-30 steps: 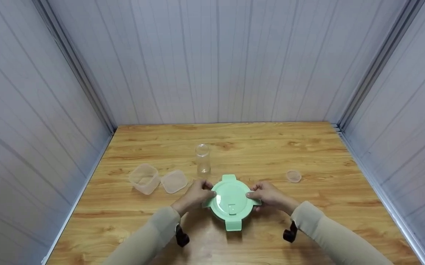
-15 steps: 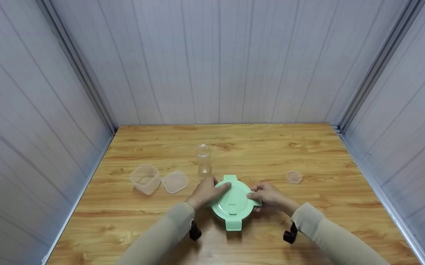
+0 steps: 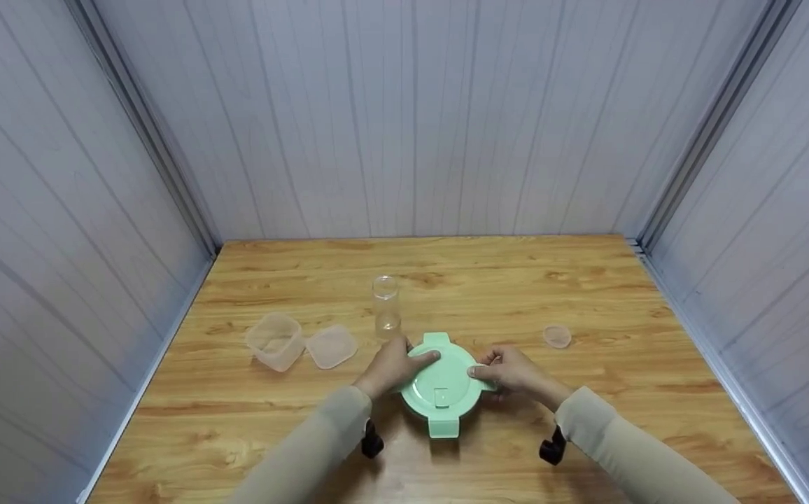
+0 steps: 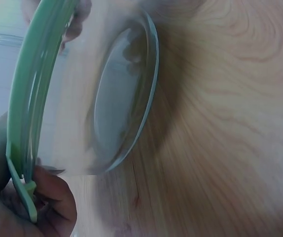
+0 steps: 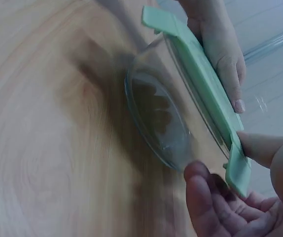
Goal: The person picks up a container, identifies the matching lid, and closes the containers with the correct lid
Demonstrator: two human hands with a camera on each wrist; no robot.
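Note:
A round glass food container [image 5: 154, 59] with a mint-green lid [image 3: 446, 374] on top is at the table's front middle. The lid's locking flaps stick out around its rim. My left hand [image 3: 394, 365] holds the lid's left side, thumb lying over the top. In the left wrist view, its fingers [image 4: 57, 197] curl beneath the left flap [image 4: 23, 195]. My right hand [image 3: 513, 371] pinches the right flap [image 5: 237, 173], thumb above and fingers below. Through the clear glass wall, the container's base shows inside the left wrist view.
Left of the lid lie a square translucent box [image 3: 276, 341] and its flat square cover [image 3: 332, 346]. A clear glass cylinder [image 3: 386, 308] stands behind my left hand. Farther right is a small round clear cap [image 3: 557, 336]. White panel walls [image 3: 404, 119] enclose the wooden table [image 3: 621, 301].
My left hand has shifted right and inward, and its thumb has moved from the left edge onto the lid's top. My right hand has stayed at the right flap.

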